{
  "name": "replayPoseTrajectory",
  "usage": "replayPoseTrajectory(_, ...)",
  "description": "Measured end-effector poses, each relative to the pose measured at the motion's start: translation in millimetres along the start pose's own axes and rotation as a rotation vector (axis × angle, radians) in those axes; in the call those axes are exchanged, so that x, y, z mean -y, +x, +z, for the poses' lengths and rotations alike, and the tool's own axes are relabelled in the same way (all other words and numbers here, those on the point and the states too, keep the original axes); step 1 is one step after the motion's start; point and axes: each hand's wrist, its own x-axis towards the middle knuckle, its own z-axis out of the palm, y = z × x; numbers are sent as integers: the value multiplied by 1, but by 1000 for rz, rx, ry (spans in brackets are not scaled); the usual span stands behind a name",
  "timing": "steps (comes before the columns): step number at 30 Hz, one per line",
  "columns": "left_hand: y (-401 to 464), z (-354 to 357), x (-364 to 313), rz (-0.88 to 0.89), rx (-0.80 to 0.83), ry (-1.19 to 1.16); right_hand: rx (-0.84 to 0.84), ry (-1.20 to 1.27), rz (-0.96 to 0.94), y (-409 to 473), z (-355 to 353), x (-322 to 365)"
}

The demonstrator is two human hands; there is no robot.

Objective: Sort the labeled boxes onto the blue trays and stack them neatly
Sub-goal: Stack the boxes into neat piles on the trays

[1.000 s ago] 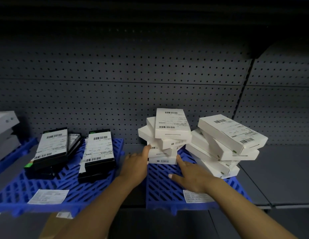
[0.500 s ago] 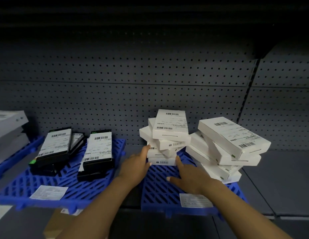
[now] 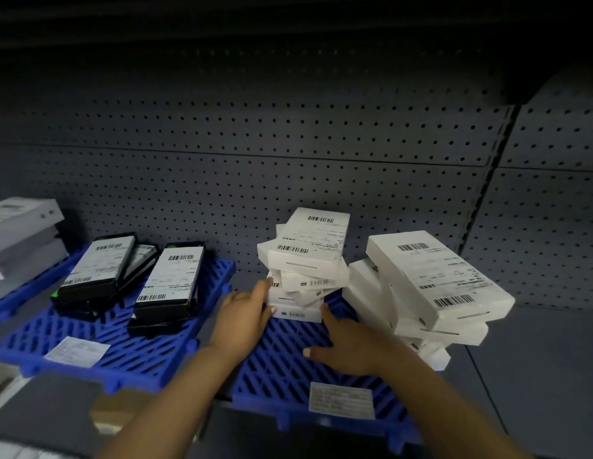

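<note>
A crooked stack of white labeled boxes (image 3: 308, 260) stands at the back of the middle blue tray (image 3: 281, 366). My left hand (image 3: 243, 314) presses against the stack's lower left side, thumb up on the boxes. My right hand (image 3: 346, 346) lies flat on the tray with fingers spread, its index finger touching the lowest box's right corner. A second leaning pile of white boxes (image 3: 434, 289) sits at the tray's right. Black labeled boxes (image 3: 169, 283) lie on the left blue tray (image 3: 89, 329).
A grey pegboard wall (image 3: 288, 160) backs the shelf. Grey-white boxes (image 3: 20, 233) sit on another blue tray at far left. Paper labels (image 3: 341, 400) are stuck on the trays' front edges. A brown carton (image 3: 116, 412) shows below the shelf. Bare grey shelf (image 3: 536, 376) lies to the right.
The view shifted a little, so everything sits lower and rightward. Both hands stay at the base of the white stack, with the right hand drawn slightly back along the tray.
</note>
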Motion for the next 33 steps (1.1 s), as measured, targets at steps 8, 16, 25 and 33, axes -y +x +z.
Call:
replayPoseTrajectory(8,2,6,7,36,-35,21,-14,-33,-51,7,0,-6)
replayPoseTrajectory(16,5,11,18,137,-63,43,-32,11,-29,7,0,-10)
replayPoseTrajectory(25,15,6,23,179,-80,-44,-161,96,4,9,17,-8)
replayPoseTrajectory(33,19,2,27,227,-65,-136,-254,35,98,6,21,7)
